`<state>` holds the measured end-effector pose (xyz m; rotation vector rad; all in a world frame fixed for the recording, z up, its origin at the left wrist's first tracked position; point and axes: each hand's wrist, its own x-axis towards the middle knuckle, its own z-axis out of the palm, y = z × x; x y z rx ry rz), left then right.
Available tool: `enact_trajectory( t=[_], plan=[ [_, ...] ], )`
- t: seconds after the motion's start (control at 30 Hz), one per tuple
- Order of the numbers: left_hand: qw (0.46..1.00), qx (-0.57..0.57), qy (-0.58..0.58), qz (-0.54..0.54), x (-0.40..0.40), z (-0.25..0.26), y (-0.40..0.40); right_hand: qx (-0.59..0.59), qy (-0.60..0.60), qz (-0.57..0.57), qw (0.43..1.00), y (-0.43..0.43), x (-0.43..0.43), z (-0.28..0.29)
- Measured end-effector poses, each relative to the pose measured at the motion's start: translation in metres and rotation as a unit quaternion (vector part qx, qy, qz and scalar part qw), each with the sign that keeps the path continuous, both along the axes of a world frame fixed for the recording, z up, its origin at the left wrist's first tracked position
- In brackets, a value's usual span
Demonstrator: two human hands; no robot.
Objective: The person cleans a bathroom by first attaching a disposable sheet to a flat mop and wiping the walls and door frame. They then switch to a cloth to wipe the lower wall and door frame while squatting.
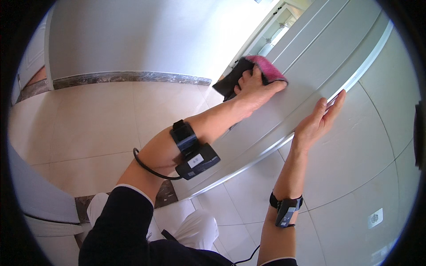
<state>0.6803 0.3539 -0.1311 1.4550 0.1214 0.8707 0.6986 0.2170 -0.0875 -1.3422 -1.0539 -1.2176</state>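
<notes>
My left hand presses a cloth, pink on one side and dark on the other, against the face of a white door with long grooves. The cloth is bunched under the fingers and spreads out past them. Lower down and to the right, my right hand is at the door's edge, thumb on one side and straight fingers on the other. Black straps with small dark devices circle both forearms.
Beige floor tiles meet a white wall with a dark marble skirting. On the right is a tiled surface with a white square fitting. A cable loops from the left forearm device. Another doorway with glass panes stands beyond.
</notes>
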Motion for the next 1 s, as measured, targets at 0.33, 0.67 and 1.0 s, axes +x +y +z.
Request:
enact_trajectory(
  t=[0.33, 0.67, 1.0],
  plan=[
    [0.999, 0.001, 0.041, -0.036, -0.015, -0.016, -0.003, 0.015, -0.007, 0.017, 1.0, 0.001, 0.005, -0.004],
    [0.994, -0.014, 0.096, -0.046, -0.015, -0.006, -0.003, 0.022, 0.01, 0.004, 1.0, -0.002, 0.009, -0.005],
    [0.995, -0.034, 0.083, -0.041, -0.015, -0.005, -0.003, 0.029, 0.029, 0.006, 0.999, 0.0, 0.01, -0.003]
  ],
)
